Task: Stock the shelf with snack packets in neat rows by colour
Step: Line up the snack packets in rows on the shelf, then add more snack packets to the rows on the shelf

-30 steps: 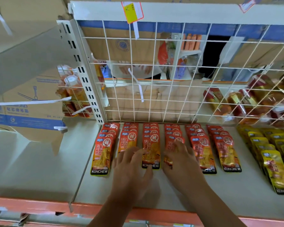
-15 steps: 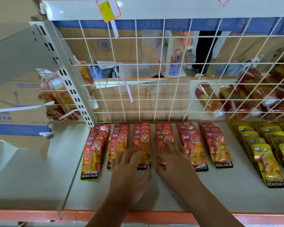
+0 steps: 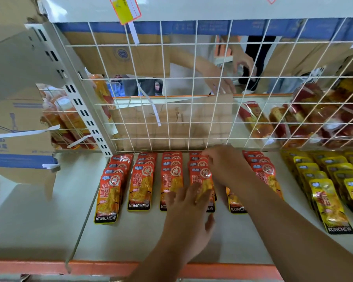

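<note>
Red snack packets [image 3: 141, 180] in rows on a shop shelf [image 3: 130, 241]
The right hand [image 3: 230, 167] hides much of the fifth row — whether its fingers pinch a packet cannot be told; yellow packets [image 3: 326, 198] lie alongside, a wire grid [image 3: 192, 45] behind. The left hand [image 3: 189, 218] rests spread fingers on the third and fourth rows' fronts.

Reaches forward with both bare arms from the lower edge. Holds left hand [image 3: 189, 216] palm down, fingers straight and slightly spread, pointing away, thumb out to the right. Stretches right forearm diagonally up from the lower right corner, passing just beside the left hand's thumb side. Places right hand [image 3: 226, 165] farther forward than the left, back of the hand up, fingers bent down and leftward at the knuckles. Gives no clear view of whether those right fingertips pinch or merely press.
</note>
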{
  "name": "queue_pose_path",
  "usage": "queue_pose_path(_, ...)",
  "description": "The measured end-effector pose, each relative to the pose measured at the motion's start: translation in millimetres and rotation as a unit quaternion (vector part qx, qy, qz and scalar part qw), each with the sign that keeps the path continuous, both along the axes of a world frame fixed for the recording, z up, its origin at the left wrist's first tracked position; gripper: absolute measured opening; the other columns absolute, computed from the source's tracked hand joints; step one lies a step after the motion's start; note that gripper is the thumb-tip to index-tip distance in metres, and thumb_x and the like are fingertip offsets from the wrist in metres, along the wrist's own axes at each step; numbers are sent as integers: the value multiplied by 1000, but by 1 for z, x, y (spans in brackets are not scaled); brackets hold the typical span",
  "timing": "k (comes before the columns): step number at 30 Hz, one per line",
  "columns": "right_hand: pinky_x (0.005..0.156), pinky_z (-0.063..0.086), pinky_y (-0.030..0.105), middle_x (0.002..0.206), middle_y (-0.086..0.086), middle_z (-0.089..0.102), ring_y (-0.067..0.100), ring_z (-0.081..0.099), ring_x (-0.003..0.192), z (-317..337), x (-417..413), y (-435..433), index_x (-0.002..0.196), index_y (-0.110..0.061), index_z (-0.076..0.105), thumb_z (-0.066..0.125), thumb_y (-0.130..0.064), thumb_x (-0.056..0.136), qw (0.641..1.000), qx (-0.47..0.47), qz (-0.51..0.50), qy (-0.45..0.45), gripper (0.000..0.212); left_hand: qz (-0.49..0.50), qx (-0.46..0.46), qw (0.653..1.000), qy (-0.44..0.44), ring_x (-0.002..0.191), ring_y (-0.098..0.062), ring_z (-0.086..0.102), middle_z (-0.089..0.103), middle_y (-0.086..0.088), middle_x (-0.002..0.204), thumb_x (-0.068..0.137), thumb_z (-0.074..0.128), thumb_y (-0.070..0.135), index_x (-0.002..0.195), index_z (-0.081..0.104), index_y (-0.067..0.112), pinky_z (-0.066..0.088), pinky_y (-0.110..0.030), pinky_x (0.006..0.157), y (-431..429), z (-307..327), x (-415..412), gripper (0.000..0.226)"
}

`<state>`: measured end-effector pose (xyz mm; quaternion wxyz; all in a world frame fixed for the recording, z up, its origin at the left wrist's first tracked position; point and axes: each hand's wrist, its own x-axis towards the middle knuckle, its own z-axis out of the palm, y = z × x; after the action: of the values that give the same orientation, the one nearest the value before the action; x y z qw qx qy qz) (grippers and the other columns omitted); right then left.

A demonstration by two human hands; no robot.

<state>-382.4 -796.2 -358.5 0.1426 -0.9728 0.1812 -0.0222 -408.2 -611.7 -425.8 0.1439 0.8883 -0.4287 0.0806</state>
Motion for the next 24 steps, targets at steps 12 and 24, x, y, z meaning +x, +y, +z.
queue_pose_path(12,96,50,37,120,5,67,24,62,111,-13,38,-14,116,-20,72,57,-7,93,993,-20,87,71,31,11,5,1000,-7,114,-22,56,54,4,134,82,58,47,124,66,30,44,-46,92,-13,-18,-5,46)
queue_pose_path(24,84,56,38,96,5,67,24,65,91,-7,34,-16,100,-14,68,65,-11,89,993,-30,66,90,12,-2,-19,1000,-8,119,-19,56,55,5,136,86,59,46,118,70,30,45,-45,94,-12,-22,-4,38)
